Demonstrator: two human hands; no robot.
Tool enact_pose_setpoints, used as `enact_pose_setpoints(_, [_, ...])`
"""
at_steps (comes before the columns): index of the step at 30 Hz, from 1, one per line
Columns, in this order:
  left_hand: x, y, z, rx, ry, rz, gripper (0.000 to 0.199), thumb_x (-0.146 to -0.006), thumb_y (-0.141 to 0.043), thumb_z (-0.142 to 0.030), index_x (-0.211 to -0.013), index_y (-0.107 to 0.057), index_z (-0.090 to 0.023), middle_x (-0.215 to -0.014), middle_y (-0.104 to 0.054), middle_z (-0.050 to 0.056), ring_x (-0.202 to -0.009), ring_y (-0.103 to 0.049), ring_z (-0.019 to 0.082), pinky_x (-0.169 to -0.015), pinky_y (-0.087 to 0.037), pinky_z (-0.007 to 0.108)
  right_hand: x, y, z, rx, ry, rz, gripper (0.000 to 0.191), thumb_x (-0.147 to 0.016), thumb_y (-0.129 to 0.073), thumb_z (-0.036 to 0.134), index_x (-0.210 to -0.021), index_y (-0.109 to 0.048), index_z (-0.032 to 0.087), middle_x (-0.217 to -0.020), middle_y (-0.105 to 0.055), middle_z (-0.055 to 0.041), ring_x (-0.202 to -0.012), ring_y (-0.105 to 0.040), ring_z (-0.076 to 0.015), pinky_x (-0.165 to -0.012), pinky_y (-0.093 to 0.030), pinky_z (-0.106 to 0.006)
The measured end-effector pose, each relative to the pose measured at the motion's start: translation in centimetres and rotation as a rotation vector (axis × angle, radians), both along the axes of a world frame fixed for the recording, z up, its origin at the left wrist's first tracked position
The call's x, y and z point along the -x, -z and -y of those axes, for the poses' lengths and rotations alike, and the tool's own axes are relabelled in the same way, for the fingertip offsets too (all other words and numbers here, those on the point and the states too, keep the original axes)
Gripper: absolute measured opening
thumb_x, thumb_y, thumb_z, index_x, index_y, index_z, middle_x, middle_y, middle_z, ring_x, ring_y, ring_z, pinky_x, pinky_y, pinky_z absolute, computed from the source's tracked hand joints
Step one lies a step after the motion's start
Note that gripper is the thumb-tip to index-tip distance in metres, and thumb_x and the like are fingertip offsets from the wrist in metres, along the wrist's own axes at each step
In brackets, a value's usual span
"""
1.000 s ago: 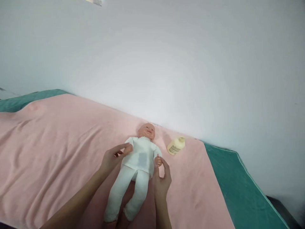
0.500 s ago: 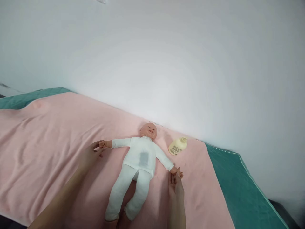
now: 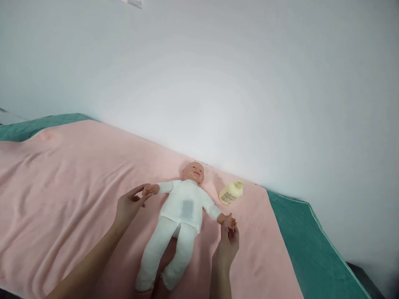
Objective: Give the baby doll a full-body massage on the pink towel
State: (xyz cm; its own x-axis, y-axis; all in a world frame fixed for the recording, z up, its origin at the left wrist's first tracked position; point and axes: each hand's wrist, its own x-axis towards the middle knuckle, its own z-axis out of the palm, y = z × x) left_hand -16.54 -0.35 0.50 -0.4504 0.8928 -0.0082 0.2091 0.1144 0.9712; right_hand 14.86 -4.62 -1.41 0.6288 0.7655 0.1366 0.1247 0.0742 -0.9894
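A baby doll [image 3: 177, 199] with a white cloth body lies on its back, its head toward the wall and its legs toward me. A grey patch shows on its chest. My left hand [image 3: 129, 205] pinches the doll's hand on the left side, fingers around it. On the other side, my right hand [image 3: 227, 243] holds the doll's other hand from below between thumb and fingers. Both doll arms are spread outward, slightly bent in. Close to the doll's shoulder on the right, a pale yellow bottle [image 3: 230, 193] with printed text lies tilted on the cloth.
A wrinkled pink blanket [image 3: 77, 166] covers the surface. Green quilted fabric [image 3: 314, 245] shows at its right side and at the far left. The white wall [image 3: 199, 83] rises directly behind. A dark object [image 3: 363, 276] stands beyond the right edge.
My left hand has moved rightward with the doll's hand, bringing that arm inward. My right hand has closed more around the other doll hand, which shifted slightly inward.
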Motion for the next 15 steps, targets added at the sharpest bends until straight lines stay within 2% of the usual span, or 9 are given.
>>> enact_pose_setpoints(2, [-1.5, -0.1, 0.1, -0.025, 0.060, 0.037, 0.050, -0.068, -0.072, -0.049, -0.111, -0.071, -0.024, -0.052, -0.058, -0.003, -0.052, -0.056, 0.018, -0.052, -0.043, 0.025, 1.9, -1.2, 0.3, -0.017, 0.062, 0.059, 0.048, -0.081, -0.056, 0.056, -0.122, -0.057, 0.032, -0.109, -0.068, -0.0003, -0.112, -0.060, -0.0244, -0.084, -0.058, -0.035])
enact_pose_setpoints(4, [-3.3, 0.0, 0.3, -0.047, 0.132, 0.077, 0.049, -0.071, -0.071, -0.050, -0.111, -0.072, -0.021, -0.047, -0.053, -0.004, -0.047, -0.051, 0.015, -0.049, -0.041, 0.024, 3.8, -2.3, 0.5, -0.037, 0.023, 0.151, 0.048, -0.082, -0.057, 0.052, -0.123, -0.057, 0.027, -0.116, -0.065, -0.0038, -0.117, -0.056, -0.0255, -0.091, -0.054, -0.038])
enact_pose_setpoints(6, [-5.1, 0.5, 0.5, -0.085, 0.194, 0.089, 0.047, -0.073, -0.070, -0.049, -0.109, -0.073, -0.020, -0.052, -0.059, -0.002, -0.045, -0.048, 0.013, -0.047, -0.039, 0.024, 5.4, -2.8, 0.7, -0.051, -0.054, 0.226, 0.044, -0.084, -0.058, 0.047, -0.120, -0.059, 0.022, -0.118, -0.064, -0.0073, -0.116, -0.056, -0.0267, -0.094, -0.051, -0.041])
enact_pose_setpoints(7, [-5.9, 0.8, 0.5, -0.114, 0.227, 0.081, 0.044, -0.073, -0.070, -0.047, -0.108, -0.074, -0.020, -0.062, -0.066, 0.000, -0.048, -0.051, 0.013, -0.047, -0.041, 0.024, 6.0, -2.8, 0.7, -0.060, -0.094, 0.263, 0.041, -0.086, -0.058, 0.045, -0.119, -0.060, 0.021, -0.119, -0.063, -0.0083, -0.115, -0.056, -0.0266, -0.096, -0.049, -0.042])
enact_pose_setpoints(9, [-7.1, 1.5, 0.5, -0.196, 0.333, 0.080, 0.035, -0.075, -0.070, -0.042, -0.103, -0.075, -0.022, -0.091, -0.074, 0.005, -0.066, -0.064, 0.017, -0.060, -0.051, 0.027, 6.9, -2.2, 0.6, -0.090, -0.170, 0.358, 0.035, -0.089, -0.055, 0.040, -0.118, -0.062, 0.021, -0.121, -0.062, -0.0089, -0.115, -0.055, -0.0251, -0.098, -0.046, -0.043])
enact_pose_setpoints(11, [-7.7, 2.1, 0.4, -0.259, 0.475, 0.127, 0.027, -0.077, -0.068, -0.036, -0.099, -0.076, -0.023, -0.111, -0.070, 0.006, -0.097, -0.066, 0.023, -0.085, -0.053, 0.032, 7.4, -1.1, 0.5, -0.139, -0.238, 0.491, 0.032, -0.092, -0.052, 0.035, -0.119, -0.063, 0.023, -0.125, -0.059, -0.0086, -0.118, -0.053, -0.0235, -0.100, -0.045, -0.042])
enact_pose_setpoints(13, [-7.9, 2.6, 0.1, -0.271, 0.587, 0.187, 0.023, -0.078, -0.066, -0.031, -0.097, -0.077, -0.023, -0.116, -0.068, 0.007, -0.116, -0.059, 0.025, -0.102, -0.045, 0.038, 7.6, 0.0, 0.2, -0.182, -0.259, 0.600, 0.031, -0.094, -0.050, 0.031, -0.121, -0.062, 0.024, -0.127, -0.057, -0.0084, -0.120, -0.052, -0.0227, -0.101, -0.045, -0.042])
enact_pose_setpoints(15, [-7.7, 2.9, -0.1, -0.254, 0.643, 0.203, 0.023, -0.079, -0.065, -0.030, -0.099, -0.076, -0.023, -0.118, -0.067, 0.006, -0.119, -0.057, 0.025, -0.107, -0.041, 0.040, 7.7, 0.8, 0.0, -0.207, -0.250, 0.665, 0.031, -0.094, -0.049, 0.029, -0.123, -0.061, 0.025, -0.127, -0.057, -0.0081, -0.120, -0.052, -0.0221, -0.101, -0.045, -0.042])
